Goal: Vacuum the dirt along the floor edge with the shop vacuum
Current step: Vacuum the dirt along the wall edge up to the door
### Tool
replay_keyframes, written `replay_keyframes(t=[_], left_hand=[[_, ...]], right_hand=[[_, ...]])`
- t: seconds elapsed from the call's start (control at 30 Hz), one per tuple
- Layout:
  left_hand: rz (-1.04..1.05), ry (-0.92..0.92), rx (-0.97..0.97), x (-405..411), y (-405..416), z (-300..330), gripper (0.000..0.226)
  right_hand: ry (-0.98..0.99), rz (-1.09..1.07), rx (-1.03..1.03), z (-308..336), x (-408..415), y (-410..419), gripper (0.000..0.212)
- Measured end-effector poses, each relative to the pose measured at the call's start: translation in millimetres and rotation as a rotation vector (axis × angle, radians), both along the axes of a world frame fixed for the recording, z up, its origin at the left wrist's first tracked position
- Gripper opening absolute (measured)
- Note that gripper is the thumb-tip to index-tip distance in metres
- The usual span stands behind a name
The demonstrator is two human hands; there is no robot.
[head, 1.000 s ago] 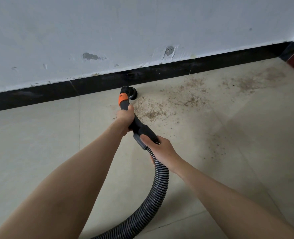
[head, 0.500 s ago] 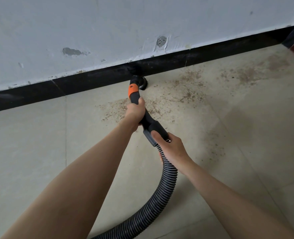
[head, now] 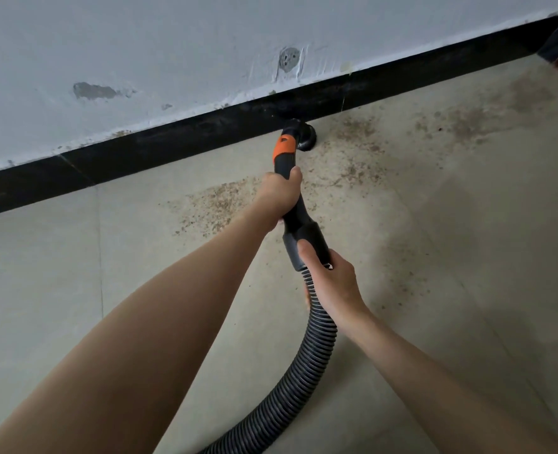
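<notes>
Left hand [head: 279, 191] gripping vacuum wand [head: 292, 198], right hand [head: 331, 280] holding hose [head: 303, 371], nozzle [head: 300, 134] at baseboard [head: 172, 142]

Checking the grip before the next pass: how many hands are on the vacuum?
2. The left hand grips the black wand below the orange collar; the right hand holds where the cuff meets the ribbed hose.

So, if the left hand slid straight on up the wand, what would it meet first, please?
The left hand would probably meet the orange collar first, then the brush head at the skirting.
</notes>
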State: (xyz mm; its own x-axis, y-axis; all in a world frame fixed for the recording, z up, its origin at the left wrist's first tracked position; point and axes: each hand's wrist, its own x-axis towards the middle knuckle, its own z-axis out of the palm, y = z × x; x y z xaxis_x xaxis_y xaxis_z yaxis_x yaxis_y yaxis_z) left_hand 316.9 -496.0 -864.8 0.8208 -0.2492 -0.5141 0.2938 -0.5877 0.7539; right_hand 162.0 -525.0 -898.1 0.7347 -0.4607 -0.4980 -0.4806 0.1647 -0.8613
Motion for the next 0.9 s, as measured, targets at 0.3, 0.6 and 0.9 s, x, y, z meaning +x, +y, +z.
replay_keyframes(t=[0.3,0.6,0.9], left_hand=[[0.108,0.020,0.010,12,56,17,0.038],[0.280,0.163,-0.059,-2,140,41,0.031],[0.486,0.291,-0.208,-33,212,50,0.027]], right_hand=[[-0.050,0.179,0.113,24,10,37,0.042],[-0.026,0.435,0.080,58,7,71,0.047],[0.013,0.679,-0.086,80,5,105,0.050]])
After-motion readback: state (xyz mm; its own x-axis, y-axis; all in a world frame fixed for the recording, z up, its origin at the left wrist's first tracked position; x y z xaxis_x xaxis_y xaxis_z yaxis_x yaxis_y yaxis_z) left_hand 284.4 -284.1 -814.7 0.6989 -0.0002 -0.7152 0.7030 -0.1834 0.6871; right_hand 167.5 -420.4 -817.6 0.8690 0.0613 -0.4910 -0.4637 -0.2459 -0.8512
